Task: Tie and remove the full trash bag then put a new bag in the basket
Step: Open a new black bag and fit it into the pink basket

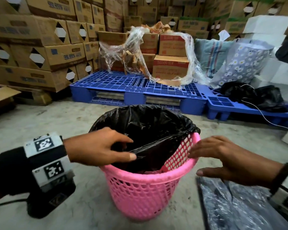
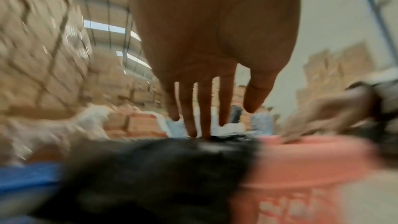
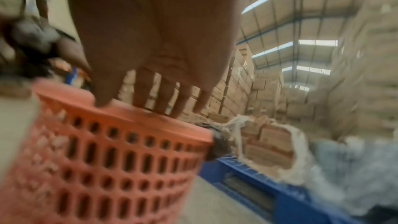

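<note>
The pink basket [image 1: 145, 185] stands on the concrete floor at lower centre of the head view, with a black bag [image 1: 150, 130] lining it. The bag is folded over the far rim and the left side, but its near-right edge has slipped inside, leaving that stretch of rim bare. That is probably why the left hand [image 1: 100, 146] sits at the near-left rim – thumb and curled fingers pinching the loose edge, ready to draw it outward. The right hand [image 1: 231, 160] is open, fingers straight, tips touching the bare rim at centre right – likely steadying the light basket against the pull. The wrist views are blurred, so the left pinch is less sure there. A flat dark plastic sheet [image 1: 231, 206] lies on the floor at lower right, just beside the basket.
</note>
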`<state>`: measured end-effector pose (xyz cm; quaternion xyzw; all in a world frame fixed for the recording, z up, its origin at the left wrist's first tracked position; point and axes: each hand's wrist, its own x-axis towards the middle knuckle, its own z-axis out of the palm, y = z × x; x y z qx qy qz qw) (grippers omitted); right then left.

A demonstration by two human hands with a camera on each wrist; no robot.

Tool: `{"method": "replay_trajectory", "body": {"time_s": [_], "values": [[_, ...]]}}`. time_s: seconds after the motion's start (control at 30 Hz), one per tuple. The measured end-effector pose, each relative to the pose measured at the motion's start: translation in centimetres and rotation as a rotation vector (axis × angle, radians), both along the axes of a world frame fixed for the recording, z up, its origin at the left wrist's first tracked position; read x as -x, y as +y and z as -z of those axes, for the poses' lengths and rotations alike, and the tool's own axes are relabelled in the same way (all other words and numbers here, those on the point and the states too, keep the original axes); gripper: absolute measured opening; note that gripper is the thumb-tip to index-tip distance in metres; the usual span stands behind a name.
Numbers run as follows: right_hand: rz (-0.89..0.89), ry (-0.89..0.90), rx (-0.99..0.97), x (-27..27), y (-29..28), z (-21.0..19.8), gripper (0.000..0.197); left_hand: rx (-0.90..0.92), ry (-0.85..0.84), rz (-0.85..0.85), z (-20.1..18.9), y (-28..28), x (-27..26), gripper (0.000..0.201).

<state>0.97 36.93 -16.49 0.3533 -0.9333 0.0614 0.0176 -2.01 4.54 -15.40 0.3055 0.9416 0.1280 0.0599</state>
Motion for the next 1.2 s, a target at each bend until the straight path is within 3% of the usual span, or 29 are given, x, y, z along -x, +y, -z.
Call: {"method": "replay_trajectory", "body": {"time_s": [0.13, 0.37, 0.4, 0.47, 0.53, 0.57, 0.63, 0.7, 0.77, 0.97, 1.2], "values": [[-0.06, -0.006, 0.027, -0.8, -2.2, 0.6, 0.027, -0.083, -0.194, 0.068, 1.3, 0.4, -1.5, 0.052], [-0.168, -0.099, 0.143, -2.8, -5.5, 1.2, 0.031, -0.098, -0.324, 0.09, 0.3, -2.7, -1.1, 0.044], [-0.139, -0.08, 0.181, -2.6, -5.7, 1.1, 0.036, -0.087, -0.294, 0.102, 0.1, -2.8, -1.2, 0.044], [-0.022, -0.056, 0.173, -1.5, -5.2, 0.6, 0.068, -0.054, -0.218, 0.115, 0.0, -2.7, -1.6, 0.048], [0.091, -0.159, 0.05, -0.2, -4.7, -0.1, 0.102, 0.006, -0.145, 0.158, 0.2, -2.6, -2.1, 0.042], [0.117, -0.232, -0.015, 0.3, -4.5, -0.4, 0.105, 0.039, -0.103, 0.188, 0.4, -2.4, -2.3, 0.035], [0.108, -0.354, -0.04, 1.1, -4.2, -0.4, 0.091, 0.036, -0.059, 0.21, 0.5, -2.2, -2.9, 0.026], [0.052, -0.396, 0.096, 1.2, -3.8, -0.3, 0.056, -0.017, -0.051, 0.214, 0.6, -2.4, -3.3, 0.028], [-0.007, -0.342, 0.178, 0.7, -3.1, -0.2, 0.037, -0.038, -0.01, 0.245, 0.7, -2.6, -3.8, 0.033], [-0.14, -0.085, 0.164, -2.2, -2.3, 0.8, 0.018, 0.075, 0.313, 0.335, 1.3, -3.1, -5.8, 0.021], [-0.173, 0.41, 0.053, -5.0, -2.5, 3.8, 0.028, 0.24, 0.504, 0.357, 4.0, -3.8, -8.4, 0.011]]}}
